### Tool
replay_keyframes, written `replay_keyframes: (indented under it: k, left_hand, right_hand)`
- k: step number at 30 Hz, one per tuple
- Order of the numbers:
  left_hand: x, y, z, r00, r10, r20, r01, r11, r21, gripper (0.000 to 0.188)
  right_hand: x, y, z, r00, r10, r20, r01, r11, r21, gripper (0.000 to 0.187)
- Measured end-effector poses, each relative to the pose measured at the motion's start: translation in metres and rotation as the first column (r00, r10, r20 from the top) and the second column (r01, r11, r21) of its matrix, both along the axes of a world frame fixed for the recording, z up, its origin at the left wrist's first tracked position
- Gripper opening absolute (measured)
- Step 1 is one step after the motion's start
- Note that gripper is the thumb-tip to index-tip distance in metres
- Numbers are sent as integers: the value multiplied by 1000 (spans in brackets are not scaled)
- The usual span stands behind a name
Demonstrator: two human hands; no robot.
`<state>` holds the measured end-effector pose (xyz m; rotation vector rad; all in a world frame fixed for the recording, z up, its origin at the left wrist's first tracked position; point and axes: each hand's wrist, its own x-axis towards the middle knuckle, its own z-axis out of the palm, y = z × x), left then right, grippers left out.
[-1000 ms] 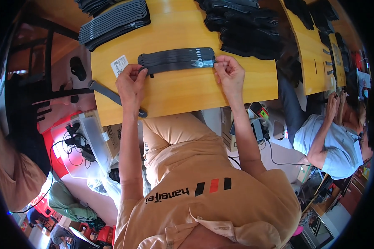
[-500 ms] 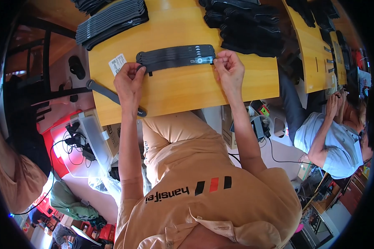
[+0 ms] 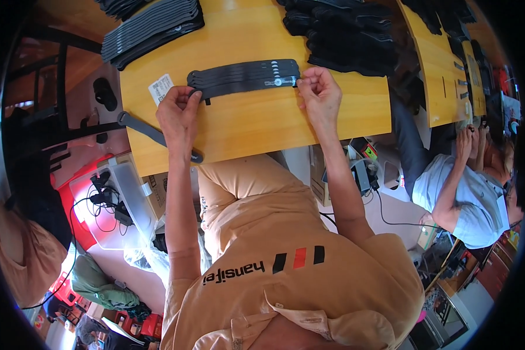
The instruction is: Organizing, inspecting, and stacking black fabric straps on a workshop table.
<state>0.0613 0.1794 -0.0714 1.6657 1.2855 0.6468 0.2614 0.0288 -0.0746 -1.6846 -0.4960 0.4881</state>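
Strap (image 3: pixel 239 89), left grip (image 3: pixel 178 114) pinching one end, right grip (image 3: pixel 322 99) at the other, closure unclear

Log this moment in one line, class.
left hand: pinching straps, left end; right hand: at straps, right end; loose strap: table, near left corner

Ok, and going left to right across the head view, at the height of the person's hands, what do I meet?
Dark sandal → white printed label → left hand → overlapping dark straps → right hand → second wooden table.
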Motion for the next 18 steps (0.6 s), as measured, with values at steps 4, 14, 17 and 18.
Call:
replay_keyframes:
  k: [4, 14, 17, 18]
  left_hand:
    - [0, 0, -3, 999, -34, 16, 33, 998, 52, 14]
    - [0, 2, -2, 1000, -5, 1, 5, 1000, -9, 19]
    - [0, 2, -1, 1000, -2, -14, 2, 1000, -8, 20]
    - [0, 1, 0, 1000, 2, -27, -3, 1000, -5, 20]
  right_hand:
    - [0, 0, 1, 1000, -5, -21, 5, 1000, 7, 13]
    - [0, 1, -2, 998, -22, 59, 23, 1000, -12, 11]
    - [0, 1, -2, 998, -24, 56, 24, 1000, -11, 10]
    - [0, 1, -2, 999, -26, 46, 27, 1000, -10, 10]
